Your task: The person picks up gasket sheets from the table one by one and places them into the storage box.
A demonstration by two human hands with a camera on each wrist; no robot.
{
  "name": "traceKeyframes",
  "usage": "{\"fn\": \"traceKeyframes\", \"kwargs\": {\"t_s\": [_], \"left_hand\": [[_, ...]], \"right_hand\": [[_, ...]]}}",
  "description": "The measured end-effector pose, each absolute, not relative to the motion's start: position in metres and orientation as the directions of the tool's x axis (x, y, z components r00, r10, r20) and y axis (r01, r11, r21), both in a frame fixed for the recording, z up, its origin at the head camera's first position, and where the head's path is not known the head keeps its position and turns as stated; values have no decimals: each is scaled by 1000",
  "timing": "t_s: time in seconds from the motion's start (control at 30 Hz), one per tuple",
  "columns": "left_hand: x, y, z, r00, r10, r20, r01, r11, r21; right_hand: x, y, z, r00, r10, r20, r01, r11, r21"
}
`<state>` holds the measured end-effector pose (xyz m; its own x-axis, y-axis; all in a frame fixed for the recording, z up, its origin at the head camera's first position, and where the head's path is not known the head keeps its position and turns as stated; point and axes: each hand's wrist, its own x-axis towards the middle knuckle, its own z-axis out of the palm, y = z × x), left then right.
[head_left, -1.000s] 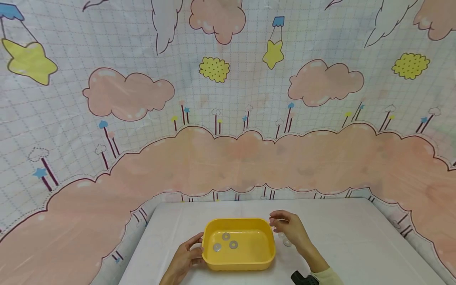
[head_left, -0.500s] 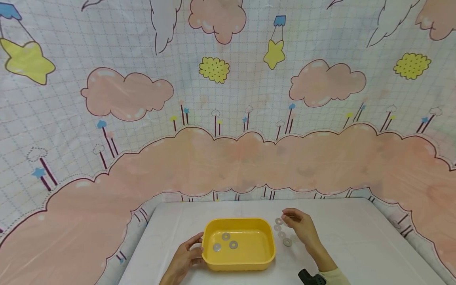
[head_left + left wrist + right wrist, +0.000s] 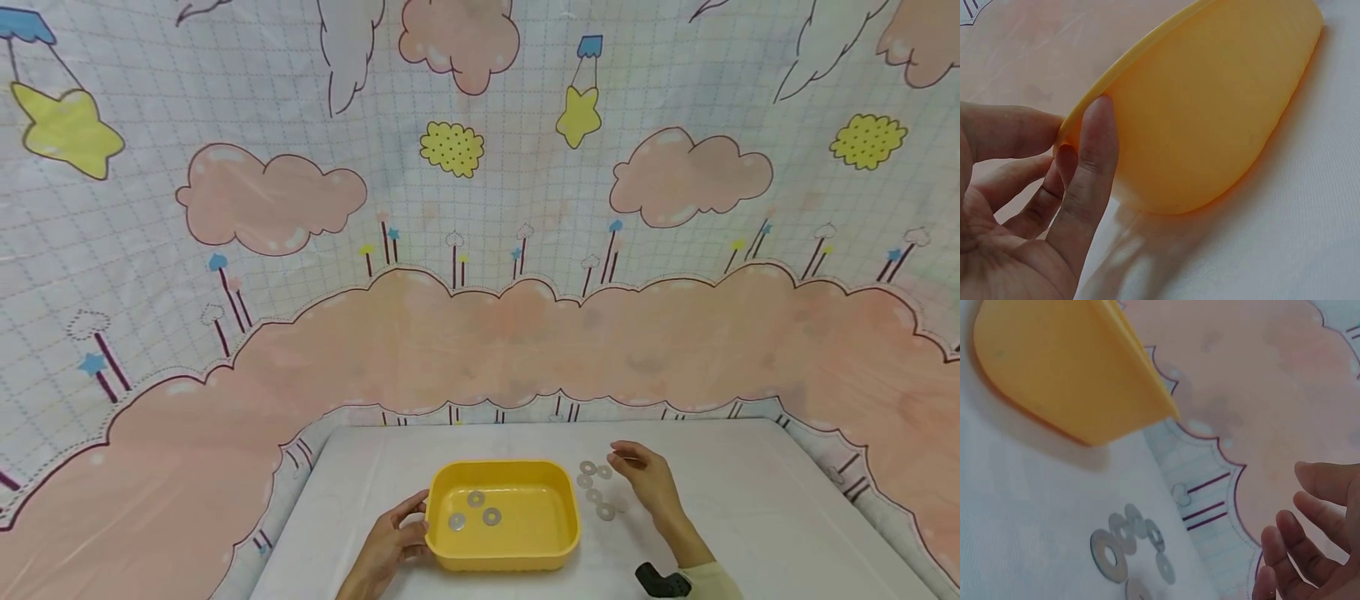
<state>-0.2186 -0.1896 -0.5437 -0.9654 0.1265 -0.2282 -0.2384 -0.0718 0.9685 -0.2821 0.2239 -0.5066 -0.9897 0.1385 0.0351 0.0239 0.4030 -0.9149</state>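
A shallow yellow plastic tray [image 3: 502,564] sits on the white table, with three flat metal washers [image 3: 491,517] inside. My left hand [image 3: 388,542] holds its left end; in the left wrist view the thumb [image 3: 1094,147] lies against the outer wall and the other fingers meet the rim. Several more washers [image 3: 605,512] lie in a loose cluster just right of the tray. My right hand [image 3: 651,482] hovers right of that cluster. In the right wrist view its fingers [image 3: 1300,547] are loosely bent, apart from the thumb, and nothing shows between them.
The white table [image 3: 757,517] extends to both sides of the tray. Behind it hangs a cloth [image 3: 525,342] printed with clouds and stars. A black device [image 3: 662,581] is worn at the right wrist, beside a pale sleeve [image 3: 712,581].
My right hand has moved right, from the tray's right rim to beyond the washers, uncovering them. The left hand and the tray have stayed in place.
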Motion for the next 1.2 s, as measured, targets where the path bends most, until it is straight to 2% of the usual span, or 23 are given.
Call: {"fn": "traceKeyframes", "kwargs": {"t_s": [0.4,0.73,1.2], "left_hand": [[-219,-190,-544,-963,116,-245,-255,-81,964],[-219,-190,-546,-963,120,-243,-254,-86,964],[-220,-189,-542,-962,133,-239,-252,-85,964]], "right_hand": [[-299,231,-531,-981,192,21,65,433,-899],[-308,234,-547,-984,175,-24,100,443,-891],[-320,234,-555,-982,185,-28,123,526,-841]]}}
